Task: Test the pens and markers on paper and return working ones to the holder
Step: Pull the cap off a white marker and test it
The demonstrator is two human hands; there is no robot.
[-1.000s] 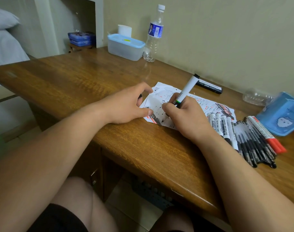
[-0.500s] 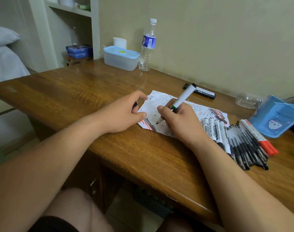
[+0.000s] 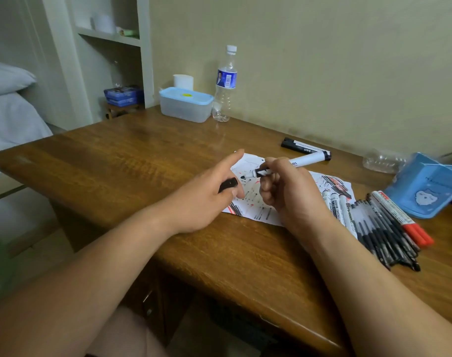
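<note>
Right hand (image 3: 289, 194) is clenched around the white-barrelled whiteboard marker (image 3: 304, 160). The hold is near the black tip end, the marker lies roughly level above the scribbled white paper sheet (image 3: 253, 206), nib points left, not touching the paper as far as I can tell. Left hand (image 3: 201, 202) pinches the small black cap (image 3: 228, 185) with the forefinger stretched out, just left of the nib. Marker looks light, stiff and smooth plastic. It could slip, so best held mid-barrel or by the collar behind the nib, with skin kept off the inky tip. Cap is tiny and easy to drop. Paper is thin and creased, lies loose on the brown wooden desk (image 3: 116, 163), and would likely shift under a stroke unless held down. Containers: the blue plastic holder with a cartoon face (image 3: 423, 194) lies tipped over at far right; nothing seen sticking out, inside not readable. Just near-left of it is a row of black pens and white markers (image 3: 374, 228), plus two red-capped markers (image 3: 410, 225), all lying on the desk, not in the holder. A black marker (image 3: 302, 148) lies alone beyond the paper. At the far wall, a clear tub with a pale blue lid (image 3: 185, 104) is closed, contents unclear. Beside it, a clear water bottle with a blue label (image 3: 226, 83) is capped and looks nearly empty.
</note>
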